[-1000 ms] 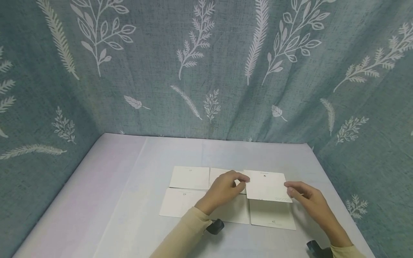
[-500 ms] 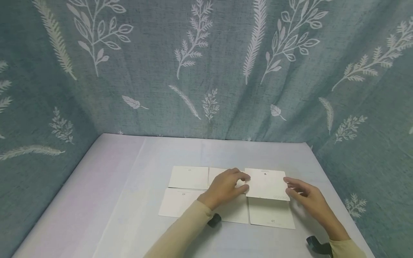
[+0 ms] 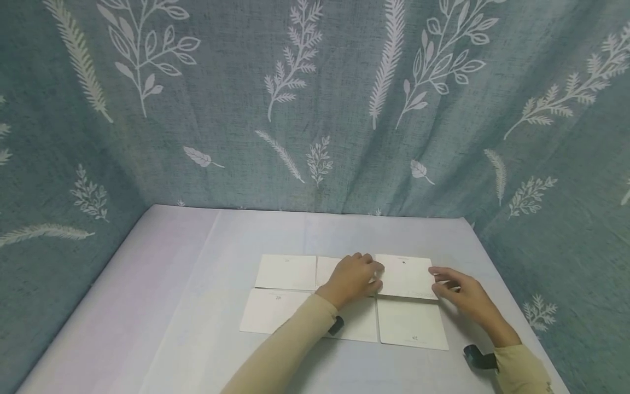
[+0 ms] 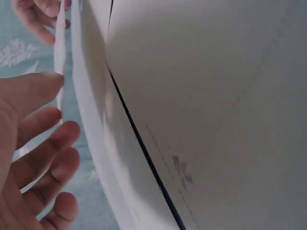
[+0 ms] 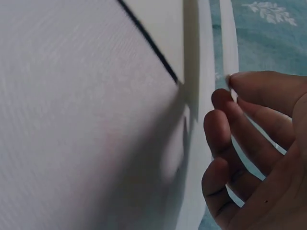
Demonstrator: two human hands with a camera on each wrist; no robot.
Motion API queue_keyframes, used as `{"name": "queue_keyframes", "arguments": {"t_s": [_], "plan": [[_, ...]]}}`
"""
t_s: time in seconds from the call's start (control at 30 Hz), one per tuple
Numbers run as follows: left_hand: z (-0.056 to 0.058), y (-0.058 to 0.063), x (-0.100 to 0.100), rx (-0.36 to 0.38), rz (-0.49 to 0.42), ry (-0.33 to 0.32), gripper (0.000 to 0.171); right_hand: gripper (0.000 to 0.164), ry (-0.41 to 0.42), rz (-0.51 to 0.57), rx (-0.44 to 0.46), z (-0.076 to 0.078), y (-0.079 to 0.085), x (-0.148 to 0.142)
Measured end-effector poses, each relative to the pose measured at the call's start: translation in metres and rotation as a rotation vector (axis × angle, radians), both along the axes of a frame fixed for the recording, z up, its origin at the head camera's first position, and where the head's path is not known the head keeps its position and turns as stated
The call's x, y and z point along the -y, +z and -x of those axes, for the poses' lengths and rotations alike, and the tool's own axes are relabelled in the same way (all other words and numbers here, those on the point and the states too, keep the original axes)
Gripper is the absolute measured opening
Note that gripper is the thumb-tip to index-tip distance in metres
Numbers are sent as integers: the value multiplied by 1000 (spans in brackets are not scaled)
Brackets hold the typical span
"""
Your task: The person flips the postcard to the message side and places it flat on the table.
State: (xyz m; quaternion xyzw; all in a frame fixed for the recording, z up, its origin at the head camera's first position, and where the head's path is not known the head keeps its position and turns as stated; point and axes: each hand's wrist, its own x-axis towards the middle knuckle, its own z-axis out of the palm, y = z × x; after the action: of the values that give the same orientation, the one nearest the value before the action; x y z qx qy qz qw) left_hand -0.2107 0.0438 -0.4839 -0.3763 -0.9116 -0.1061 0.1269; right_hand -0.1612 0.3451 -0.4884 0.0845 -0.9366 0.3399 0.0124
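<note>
Both hands hold a white card [image 3: 406, 279] with a small dark mark and faint print, at the right end of the far row of cards. My left hand [image 3: 351, 280] pinches its left edge; in the left wrist view the card shows edge-on as a thin white strip [image 4: 59, 50]. At the opposite edge, my right hand [image 3: 465, 298] pinches it between thumb and fingers, as the right wrist view of the card's edge [image 5: 229, 43] also shows. Directly nearer lies another white card [image 3: 412, 323]. The far middle card [image 3: 327, 268] is partly covered by my left hand.
More white cards lie flat to the left: one in the far row [image 3: 286, 272] and one in the near row [image 3: 273, 312]. A near middle card [image 3: 361, 323] is partly behind the left sleeve. Leaf-patterned curtains [image 3: 236, 109] border the pale tabletop [image 3: 197, 306].
The held card has come down lower and slightly away from me, uncovering more of the near right card. Both hands have moved along with it, still at its two edges.
</note>
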Motion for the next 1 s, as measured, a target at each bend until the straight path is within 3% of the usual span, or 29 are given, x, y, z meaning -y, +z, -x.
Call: {"name": "queue_keyframes", "arguments": {"t_s": [0.17,0.67,0.87,1.0], "plan": [[-6,-3,-7,-52,54,24,30,49,-29,-36,25,-3,-3,3],[-14,-2,-9,-16,90,76,33,52,-62,-186,19,-5,2,11],[-20,6,2,-44,74,127,33,55,-76,-191,-18,-11,10,12],[-25,11,17,-83,75,184,37,55,-97,-176,-114,-14,9,11]]}}
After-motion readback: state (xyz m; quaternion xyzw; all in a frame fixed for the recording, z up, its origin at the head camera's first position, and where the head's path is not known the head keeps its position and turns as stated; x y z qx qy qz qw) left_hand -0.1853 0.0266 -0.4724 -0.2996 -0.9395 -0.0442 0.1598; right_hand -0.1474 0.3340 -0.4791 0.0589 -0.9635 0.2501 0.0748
